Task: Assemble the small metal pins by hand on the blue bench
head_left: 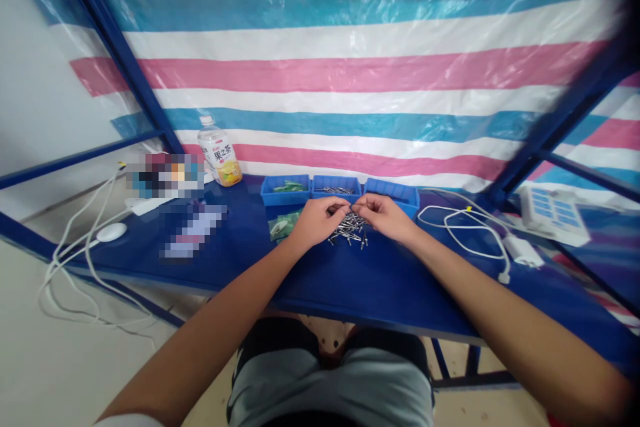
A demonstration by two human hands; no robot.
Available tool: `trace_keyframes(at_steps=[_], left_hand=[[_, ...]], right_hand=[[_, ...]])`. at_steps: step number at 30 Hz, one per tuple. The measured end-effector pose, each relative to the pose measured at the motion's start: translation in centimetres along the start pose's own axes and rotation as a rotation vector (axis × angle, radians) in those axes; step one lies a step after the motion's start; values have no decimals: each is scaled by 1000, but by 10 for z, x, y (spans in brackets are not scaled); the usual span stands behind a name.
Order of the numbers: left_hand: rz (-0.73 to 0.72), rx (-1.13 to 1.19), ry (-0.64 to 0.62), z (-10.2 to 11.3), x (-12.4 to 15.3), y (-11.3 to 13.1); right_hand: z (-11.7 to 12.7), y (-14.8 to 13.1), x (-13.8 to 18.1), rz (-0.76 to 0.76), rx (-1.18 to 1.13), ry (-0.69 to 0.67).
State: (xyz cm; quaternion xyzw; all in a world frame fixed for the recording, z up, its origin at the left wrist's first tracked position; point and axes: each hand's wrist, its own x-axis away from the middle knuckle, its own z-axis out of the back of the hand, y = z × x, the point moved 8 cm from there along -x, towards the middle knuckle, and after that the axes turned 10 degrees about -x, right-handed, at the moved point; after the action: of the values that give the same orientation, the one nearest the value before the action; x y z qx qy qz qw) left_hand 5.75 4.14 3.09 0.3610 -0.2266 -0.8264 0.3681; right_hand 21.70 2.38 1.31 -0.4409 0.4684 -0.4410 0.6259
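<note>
Many metal pins [349, 232] are lying in a pile on the worktop [350, 287]. Left hand [323, 217] is hovering at the pile's left side, right hand [386, 216] at its right; fingers are curling, tips nearly meeting over the pile; cannot tell if either is gripping a pin. Just behind the pile, blue left bin [285, 199] is holding green pieces, blue middle bin [336, 182] is holding thin metal pieces, blue right bin [395, 189] is standing partly hidden. Green packet [280, 227] is lying left of the pile, bottle [220, 155] is standing farther back-left of it.
</note>
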Motion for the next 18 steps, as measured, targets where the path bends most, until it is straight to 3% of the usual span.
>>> trace_keyframes(at_steps=[5, 12, 18], left_hand=[[23, 71, -8, -6, 0, -5], [55, 272, -48, -10, -3, -14], [34, 229, 0, -5, -6, -17]], right_hand=[[5, 3, -1, 51, -82, 113], [-1, 2, 1, 92, -91, 129], [0, -2, 1, 115, -75, 150]])
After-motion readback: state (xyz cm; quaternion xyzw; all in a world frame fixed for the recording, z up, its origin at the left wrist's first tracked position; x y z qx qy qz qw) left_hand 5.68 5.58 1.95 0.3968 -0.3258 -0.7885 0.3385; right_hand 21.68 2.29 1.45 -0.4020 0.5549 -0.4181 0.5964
